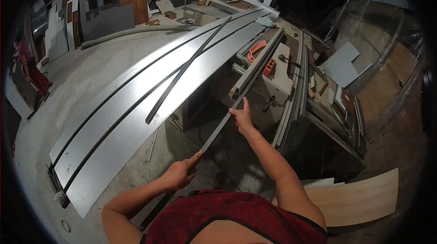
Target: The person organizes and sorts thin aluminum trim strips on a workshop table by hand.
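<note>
A long, narrow metal bar (215, 135) slants across in front of my body, running from the lower left up to the workbench. My left hand (181, 174) is closed around its nearer part, with the index finger stretched along it. Farther up, my right hand (242, 117) grips the same bar, thumb and forefinger apart on either side. Just beyond the right hand, long metal profiles (257, 65) lie on the bench. Left of the hands is a wide, shiny metal sheet (107, 141), with a loose dark bar (189, 64) lying diagonally over it.
On the bench (284, 80) are an orange tool (257, 51), a red block-like piece (269, 67) and dark-handled tools. Long rails (296, 80) run along its right side. A curved wooden panel (357, 198) lies at lower right. Boards (109, 21) lean at the back left.
</note>
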Tool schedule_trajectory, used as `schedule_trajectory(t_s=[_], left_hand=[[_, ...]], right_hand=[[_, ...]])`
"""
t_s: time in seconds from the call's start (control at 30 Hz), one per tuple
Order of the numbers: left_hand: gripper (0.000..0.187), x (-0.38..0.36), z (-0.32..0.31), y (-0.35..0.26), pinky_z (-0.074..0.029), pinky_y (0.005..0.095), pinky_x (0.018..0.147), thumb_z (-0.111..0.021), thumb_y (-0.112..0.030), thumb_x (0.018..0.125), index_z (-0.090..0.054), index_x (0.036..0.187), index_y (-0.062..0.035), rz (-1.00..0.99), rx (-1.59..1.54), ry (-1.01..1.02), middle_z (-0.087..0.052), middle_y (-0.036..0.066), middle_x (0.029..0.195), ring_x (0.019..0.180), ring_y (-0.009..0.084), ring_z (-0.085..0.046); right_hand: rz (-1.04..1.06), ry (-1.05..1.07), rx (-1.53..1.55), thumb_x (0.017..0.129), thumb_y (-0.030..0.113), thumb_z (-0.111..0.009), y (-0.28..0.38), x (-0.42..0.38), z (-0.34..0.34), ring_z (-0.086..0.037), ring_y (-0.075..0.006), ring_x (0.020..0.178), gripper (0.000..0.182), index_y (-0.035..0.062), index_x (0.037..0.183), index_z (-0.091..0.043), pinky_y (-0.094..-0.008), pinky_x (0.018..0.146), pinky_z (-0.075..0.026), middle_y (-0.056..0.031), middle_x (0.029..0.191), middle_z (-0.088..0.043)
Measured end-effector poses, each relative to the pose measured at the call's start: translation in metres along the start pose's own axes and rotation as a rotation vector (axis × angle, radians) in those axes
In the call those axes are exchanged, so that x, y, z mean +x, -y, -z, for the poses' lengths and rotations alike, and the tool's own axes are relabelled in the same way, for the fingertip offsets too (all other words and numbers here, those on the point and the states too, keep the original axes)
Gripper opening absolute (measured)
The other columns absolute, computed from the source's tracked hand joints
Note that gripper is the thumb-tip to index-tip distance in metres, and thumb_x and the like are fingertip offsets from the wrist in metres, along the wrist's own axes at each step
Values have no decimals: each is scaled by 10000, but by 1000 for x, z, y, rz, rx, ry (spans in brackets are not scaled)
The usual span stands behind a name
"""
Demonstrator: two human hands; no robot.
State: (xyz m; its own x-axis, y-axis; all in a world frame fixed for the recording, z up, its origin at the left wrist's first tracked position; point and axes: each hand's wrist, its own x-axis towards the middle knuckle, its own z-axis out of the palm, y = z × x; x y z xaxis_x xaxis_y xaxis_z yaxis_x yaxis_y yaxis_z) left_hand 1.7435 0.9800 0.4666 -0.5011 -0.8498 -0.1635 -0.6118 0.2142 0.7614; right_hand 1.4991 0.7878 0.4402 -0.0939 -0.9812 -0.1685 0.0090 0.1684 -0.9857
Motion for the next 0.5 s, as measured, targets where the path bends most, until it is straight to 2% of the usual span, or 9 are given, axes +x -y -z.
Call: schedule_trajectory(t_s=[0.03,0.13,0.23,0.33,0.37,0.47,0.5], left_hand=[[737,-1,1,0,-434,413,847,-538,-42,767,-176,1402,-133,1,-15,7,-463,217,1236,1019,384,-535],[748,-3,5,1,-447,456,768,-568,-121,762,-166,1393,-139,-92,-89,-43,-538,263,1044,899,409,-560],[736,4,24,-15,-445,455,788,-575,-178,773,-175,1390,-138,107,-11,114,-544,266,1047,922,411,-557],[724,26,29,-15,-438,458,798,-575,-228,780,-188,1386,-135,18,95,-17,-555,265,1031,934,412,-554],[726,36,34,-20,-432,460,808,-577,-246,782,-188,1385,-139,21,74,-2,-551,266,1039,937,421,-549],[750,81,34,-13,-454,405,769,-586,-236,787,-166,1401,-140,-160,68,-134,-572,258,1002,890,372,-584],[753,97,32,-10,-455,400,769,-588,-233,784,-168,1400,-130,-169,68,-143,-571,255,1004,883,367,-583]], right_hand=[[-18,24,22,745,60,-624,4,-3,-2,-490,-120,551,837,192,1404,-126,-282,422,-429,-36,784,-515],[-59,33,20,755,41,-603,8,-7,-6,-484,-113,536,821,205,1404,-127,-279,406,-425,-26,747,-512],[-74,17,8,737,25,-598,6,-10,-9,-525,-141,575,825,200,1403,-144,-293,388,-435,-55,807,-526],[-72,-2,-3,726,23,-601,1,-16,-14,-550,-158,622,826,199,1401,-159,-297,397,-447,-80,883,-530],[-68,-11,-8,726,24,-602,1,-19,-16,-552,-159,634,824,201,1400,-163,-296,405,-451,-84,904,-528],[-53,-10,2,761,18,-588,1,-30,-24,-531,-126,568,814,203,1403,-123,-287,414,-435,-44,775,-534],[-16,4,37,759,17,-590,-4,-30,-24,-537,-128,574,814,197,1403,-125,-289,419,-438,-46,778,-538]])
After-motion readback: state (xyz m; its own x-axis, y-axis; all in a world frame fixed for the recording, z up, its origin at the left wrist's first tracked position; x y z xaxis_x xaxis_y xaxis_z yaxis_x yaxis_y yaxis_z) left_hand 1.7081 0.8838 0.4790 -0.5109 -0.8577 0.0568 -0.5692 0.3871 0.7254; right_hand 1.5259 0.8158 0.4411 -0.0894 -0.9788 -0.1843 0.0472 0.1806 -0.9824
